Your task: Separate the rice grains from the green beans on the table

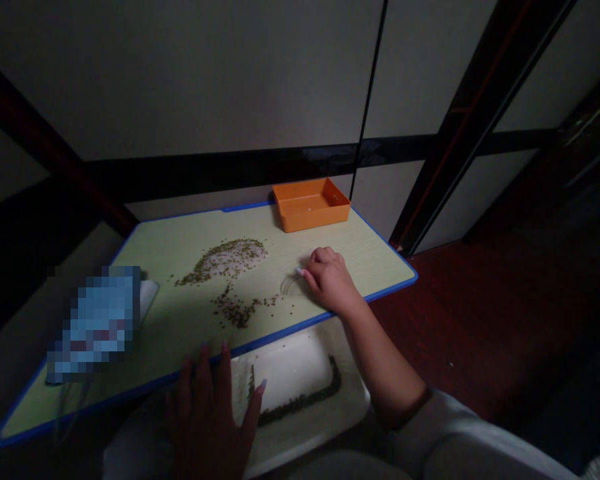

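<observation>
My right hand (330, 280) rests on the pale table top (180, 353) near its front edge. Its fingers are curled in; what they hold, if anything, is unclear. Thin curved lines (291, 285), perhaps the edge of something clear, show beside the thumb. To its left lies a small scatter of dark brownish grains (237, 312). Behind that spreads a larger patch of pale and greenish-brown grains (230, 257). My left hand (207, 407), fingers spread, is at the table's front edge beside a white tray (300, 360), which has dark grains along its inner edges.
An orange open box (313, 217) stands at the back right of the table. A blurred blue item (97, 320) lies at the left end, with a white object partly under it. Cabinet panels (205, 80) rise behind; dark red floor (460, 320) is at right.
</observation>
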The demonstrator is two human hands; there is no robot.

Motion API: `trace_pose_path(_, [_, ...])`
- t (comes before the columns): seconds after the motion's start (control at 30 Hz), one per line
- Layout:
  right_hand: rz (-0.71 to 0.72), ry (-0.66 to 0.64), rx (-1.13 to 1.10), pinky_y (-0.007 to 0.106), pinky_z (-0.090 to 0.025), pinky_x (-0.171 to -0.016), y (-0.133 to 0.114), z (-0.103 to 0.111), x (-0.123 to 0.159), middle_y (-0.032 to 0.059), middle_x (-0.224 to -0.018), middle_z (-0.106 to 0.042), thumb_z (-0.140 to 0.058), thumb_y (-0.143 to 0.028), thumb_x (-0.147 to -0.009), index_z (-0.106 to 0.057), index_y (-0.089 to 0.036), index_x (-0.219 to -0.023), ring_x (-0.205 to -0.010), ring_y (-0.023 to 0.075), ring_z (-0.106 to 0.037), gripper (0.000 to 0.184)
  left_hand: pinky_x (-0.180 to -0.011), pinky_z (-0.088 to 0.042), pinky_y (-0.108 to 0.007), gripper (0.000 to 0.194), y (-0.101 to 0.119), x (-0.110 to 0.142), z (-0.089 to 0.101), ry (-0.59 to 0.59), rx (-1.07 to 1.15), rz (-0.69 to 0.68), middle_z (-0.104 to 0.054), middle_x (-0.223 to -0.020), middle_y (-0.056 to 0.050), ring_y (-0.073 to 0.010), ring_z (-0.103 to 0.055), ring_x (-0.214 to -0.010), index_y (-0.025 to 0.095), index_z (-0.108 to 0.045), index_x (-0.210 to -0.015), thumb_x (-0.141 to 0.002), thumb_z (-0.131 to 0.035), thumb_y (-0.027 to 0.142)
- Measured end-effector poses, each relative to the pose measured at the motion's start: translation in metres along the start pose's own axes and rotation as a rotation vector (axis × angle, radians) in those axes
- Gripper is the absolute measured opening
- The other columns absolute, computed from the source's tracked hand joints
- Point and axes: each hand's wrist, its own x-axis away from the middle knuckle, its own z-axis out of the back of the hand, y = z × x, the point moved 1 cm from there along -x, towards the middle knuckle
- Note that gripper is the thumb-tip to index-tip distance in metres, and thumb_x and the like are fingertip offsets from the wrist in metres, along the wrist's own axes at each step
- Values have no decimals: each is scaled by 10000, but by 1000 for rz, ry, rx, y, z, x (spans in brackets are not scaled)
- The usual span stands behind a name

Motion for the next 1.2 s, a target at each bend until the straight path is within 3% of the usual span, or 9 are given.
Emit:
trace_pose_path(0.2, [71, -1, -111, 343, -350, -819, -1, 0, -1, 84, -935, -578, -478, -308, -966, -656, -164, -804, -899, 203, -460, 281, -1133, -210, -621, 674, 1, -1, 1, 9, 3, -4, -241, -1564, -217, -358, -133, -1477, 100, -289, -1467, -888, -371, 435])
trace_pose_path(0.6, [53, -22, -116, 348, -345, -821, -1, 2, 0, 76, -911, -563, -496, -314, -947, -666, -168, -768, -886, 202, -451, 286, -1137, -211, -615, 696, 0, 0, 0, 1, 14, 2, -232, -1569, -220, -359, -123, -1481, 116, -261, -1480, -880, -382, 447])
trace_pose_path(1.2, [203, -26, -249, 330, -362, -828, 0, 3, 0, 63, -887, -525, -492, -299, -947, -620, -171, -722, -887, 190, -446, 289, -1143, -216, -598, 699, -4, 0, -3, 20, 44, -21, -233, -1569, -221, -355, -117, -1483, 109, -279, -1471, -875, -386, 458])
